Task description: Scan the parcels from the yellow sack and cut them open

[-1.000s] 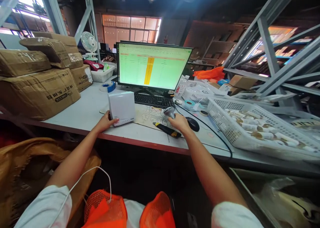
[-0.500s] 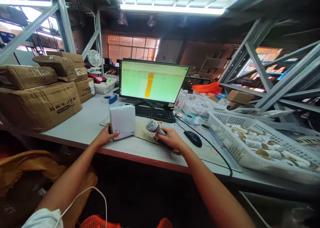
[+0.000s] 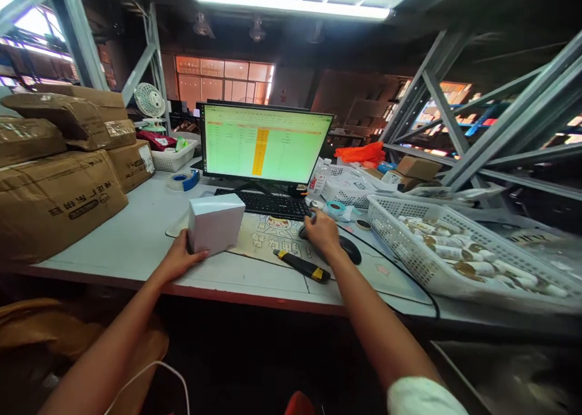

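Head view: white box (image 3: 214,224), squarish, was held at its near left corner by the left hand (image 3: 179,258); right hand (image 3: 322,233), farther off, sat beside black mouse (image 3: 350,251), its grip impossible to tell.

The head-worn camera is looking forward and down from the person's own head, facing across the front edge of the workbench (image 3: 113,245). It is viewing the left hand (image 3: 179,258) and right hand (image 3: 324,233) at close range, the monitor (image 3: 266,143) at middle range, and is taking in steel racking (image 3: 448,111) along the wide right side.
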`<action>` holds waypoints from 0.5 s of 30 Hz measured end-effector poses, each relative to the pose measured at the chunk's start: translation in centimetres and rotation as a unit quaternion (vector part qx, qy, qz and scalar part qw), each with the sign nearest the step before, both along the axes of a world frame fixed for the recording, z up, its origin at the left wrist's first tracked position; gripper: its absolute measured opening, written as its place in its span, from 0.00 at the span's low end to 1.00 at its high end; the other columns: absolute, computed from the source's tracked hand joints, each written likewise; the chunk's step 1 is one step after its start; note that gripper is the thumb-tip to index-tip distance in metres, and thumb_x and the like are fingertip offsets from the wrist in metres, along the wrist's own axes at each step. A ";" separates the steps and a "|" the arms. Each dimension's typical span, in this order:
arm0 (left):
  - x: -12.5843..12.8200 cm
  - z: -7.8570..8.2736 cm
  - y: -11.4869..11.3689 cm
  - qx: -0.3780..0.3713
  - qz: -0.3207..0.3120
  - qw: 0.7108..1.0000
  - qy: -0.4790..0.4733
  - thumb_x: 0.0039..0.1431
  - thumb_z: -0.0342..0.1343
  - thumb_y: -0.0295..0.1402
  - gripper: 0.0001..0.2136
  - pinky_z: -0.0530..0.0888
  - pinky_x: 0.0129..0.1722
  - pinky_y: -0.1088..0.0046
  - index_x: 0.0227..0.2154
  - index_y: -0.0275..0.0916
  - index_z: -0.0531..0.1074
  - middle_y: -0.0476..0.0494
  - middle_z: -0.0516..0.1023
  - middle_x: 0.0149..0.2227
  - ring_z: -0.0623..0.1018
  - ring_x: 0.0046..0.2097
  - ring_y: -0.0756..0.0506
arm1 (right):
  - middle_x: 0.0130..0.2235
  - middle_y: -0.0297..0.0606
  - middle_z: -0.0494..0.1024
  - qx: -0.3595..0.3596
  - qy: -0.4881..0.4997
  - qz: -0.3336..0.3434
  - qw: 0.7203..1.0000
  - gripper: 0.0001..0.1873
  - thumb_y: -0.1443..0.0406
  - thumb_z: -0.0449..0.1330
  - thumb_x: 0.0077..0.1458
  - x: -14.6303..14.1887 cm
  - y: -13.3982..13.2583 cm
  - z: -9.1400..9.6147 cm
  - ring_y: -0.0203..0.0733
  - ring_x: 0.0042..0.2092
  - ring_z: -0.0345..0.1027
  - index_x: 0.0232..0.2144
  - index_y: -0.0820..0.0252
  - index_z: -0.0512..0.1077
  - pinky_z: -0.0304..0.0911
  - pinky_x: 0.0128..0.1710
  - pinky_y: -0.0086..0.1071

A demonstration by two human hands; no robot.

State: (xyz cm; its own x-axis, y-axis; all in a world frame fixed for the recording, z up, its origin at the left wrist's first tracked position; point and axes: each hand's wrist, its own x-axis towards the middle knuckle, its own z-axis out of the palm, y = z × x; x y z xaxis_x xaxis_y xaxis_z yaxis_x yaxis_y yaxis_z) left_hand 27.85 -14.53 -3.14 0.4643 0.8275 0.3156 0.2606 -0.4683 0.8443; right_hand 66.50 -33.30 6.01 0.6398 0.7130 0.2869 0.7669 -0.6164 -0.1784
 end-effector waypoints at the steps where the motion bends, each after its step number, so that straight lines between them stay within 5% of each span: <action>1: -0.2 0.0 0.2 0.000 0.014 0.999 -0.043 0.46 0.72 0.50 0.40 0.73 0.57 0.49 0.59 0.43 0.62 0.34 0.73 0.55 0.76 0.55 0.32 | 0.57 0.52 0.78 -0.009 0.023 0.030 0.999 0.26 0.60 0.45 0.72 -0.3 1.3 0.0 0.53 0.60 0.70 0.66 0.64 0.66 0.62 0.61 0.40; 5: -1.1 -0.3 0.7 0.060 0.099 0.974 -0.195 0.53 0.69 0.49 0.45 0.72 0.61 0.58 0.67 0.49 0.50 0.35 0.63 0.63 0.72 0.61 0.38 | 0.58 0.48 0.79 -0.077 0.095 0.074 0.990 0.25 0.62 0.60 0.65 -1.3 6.7 -1.4 0.50 0.60 0.72 0.63 0.58 0.70 0.63 0.59 0.35; 9: -1.4 -0.4 0.5 0.125 0.157 0.959 -0.197 0.60 0.65 0.49 0.34 0.68 0.66 0.59 0.64 0.47 0.60 0.37 0.64 0.63 0.68 0.64 0.38 | 0.61 0.62 0.73 -0.090 0.107 0.023 0.990 0.37 0.61 0.59 0.67 -1.2 10.3 -2.7 0.59 0.61 0.70 0.73 0.64 0.54 0.64 0.59 0.45; 15: -1.1 0.1 0.1 0.197 0.160 0.951 -0.178 0.62 0.62 0.52 0.27 0.64 0.69 0.56 0.58 0.45 0.68 0.38 0.67 0.59 0.68 0.65 0.37 | 0.62 0.64 0.72 -0.113 0.108 -0.002 0.988 0.31 0.57 0.57 0.68 -0.5 12.0 -3.5 0.61 0.63 0.68 0.68 0.65 0.63 0.64 0.60 0.48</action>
State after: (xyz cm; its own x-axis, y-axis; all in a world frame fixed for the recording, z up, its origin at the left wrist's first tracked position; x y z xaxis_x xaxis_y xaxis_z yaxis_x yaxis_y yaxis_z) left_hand 26.77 -14.41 -3.08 0.0140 0.6939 0.7200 0.1728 -0.7109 0.6818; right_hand 66.01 -21.27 2.50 0.6714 0.7407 -0.0220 0.7237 -0.6618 -0.1956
